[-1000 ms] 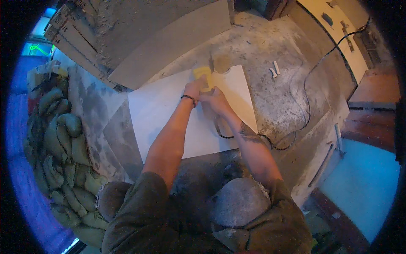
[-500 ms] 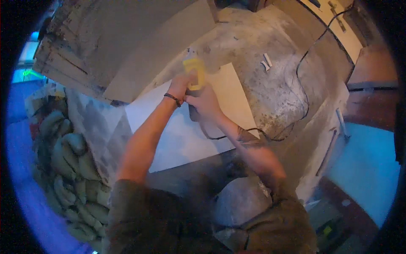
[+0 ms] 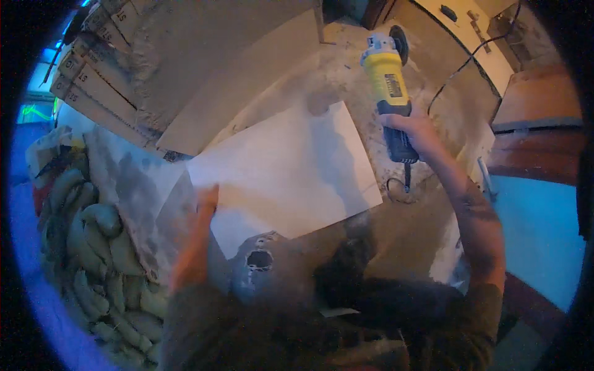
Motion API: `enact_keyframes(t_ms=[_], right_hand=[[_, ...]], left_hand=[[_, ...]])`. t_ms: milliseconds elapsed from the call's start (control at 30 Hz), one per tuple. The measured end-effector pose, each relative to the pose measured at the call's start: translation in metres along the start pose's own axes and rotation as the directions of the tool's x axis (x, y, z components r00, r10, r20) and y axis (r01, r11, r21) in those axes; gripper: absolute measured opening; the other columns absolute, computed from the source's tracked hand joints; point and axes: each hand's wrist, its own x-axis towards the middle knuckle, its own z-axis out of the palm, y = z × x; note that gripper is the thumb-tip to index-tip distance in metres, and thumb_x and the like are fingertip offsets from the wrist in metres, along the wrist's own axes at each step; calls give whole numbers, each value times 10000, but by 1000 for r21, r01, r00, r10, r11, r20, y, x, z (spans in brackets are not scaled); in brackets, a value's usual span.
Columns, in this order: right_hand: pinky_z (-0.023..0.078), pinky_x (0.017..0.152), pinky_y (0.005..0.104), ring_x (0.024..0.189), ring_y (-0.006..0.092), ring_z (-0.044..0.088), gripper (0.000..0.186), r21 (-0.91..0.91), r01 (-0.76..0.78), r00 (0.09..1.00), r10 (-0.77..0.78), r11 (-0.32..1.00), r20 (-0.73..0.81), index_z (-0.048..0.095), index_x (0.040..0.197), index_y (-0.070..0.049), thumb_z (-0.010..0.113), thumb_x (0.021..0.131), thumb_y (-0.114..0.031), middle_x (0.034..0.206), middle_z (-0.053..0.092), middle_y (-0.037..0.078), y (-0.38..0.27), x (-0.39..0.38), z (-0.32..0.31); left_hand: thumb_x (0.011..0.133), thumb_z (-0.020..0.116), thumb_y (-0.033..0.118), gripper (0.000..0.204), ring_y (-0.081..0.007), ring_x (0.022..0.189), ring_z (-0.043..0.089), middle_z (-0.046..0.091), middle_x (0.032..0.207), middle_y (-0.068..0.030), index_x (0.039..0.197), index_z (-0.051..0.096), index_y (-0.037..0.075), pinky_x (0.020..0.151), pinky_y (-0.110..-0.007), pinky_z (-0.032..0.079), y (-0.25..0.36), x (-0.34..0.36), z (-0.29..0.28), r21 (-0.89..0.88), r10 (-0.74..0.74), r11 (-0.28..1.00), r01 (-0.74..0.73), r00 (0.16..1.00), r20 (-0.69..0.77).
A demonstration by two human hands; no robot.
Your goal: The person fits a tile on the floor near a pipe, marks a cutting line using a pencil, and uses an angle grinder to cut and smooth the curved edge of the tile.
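Head view: since the earlier frames both hands have left the tile's far edge. The right hand (image 3: 413,128) has lifted the grinder (image 3: 388,80) off to the right, fingers wrapped tight round its dark handle, disc end pointing away. The left hand (image 3: 208,198) now lies on the tile's (image 3: 284,173) near left edge; how far it closes I cannot tell. The tile lies flat on the dusty floor (image 3: 396,229), with slabs (image 3: 241,86) touching its far left edge and sacks (image 3: 93,247) beyond to the left. Open floor lies to its right.

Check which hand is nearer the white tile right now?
Left. The left hand rests on the white tile's left edge. The right hand is off to the tile's right, apart from it, gripping the yellow angle grinder above the dusty floor.
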Motion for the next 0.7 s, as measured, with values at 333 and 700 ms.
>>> enact_keyframes(t_ms=[333,700], right_hand=[[545,546,311,638,173,645,364,306,-89,995,72,948,68,542,1028,-29,743,768,-188,793,611,64,50,35,63],[522,695,350,758,189,650,445,426,41,980,46,904,-193,584,1051,-4,779,694,-183,828,660,84,7,15,151]], left_hand=[[641,757,589,669,-419,933,625,666,1040,-201,1007,665,37,788,-498,509,-60,-104,82,-329,-499,849,414,834,-237],[922,510,519,621,-312,1154,557,622,1195,-165,1360,503,78,938,-399,468,11,-124,-87,-69,33,998,-12,953,302]])
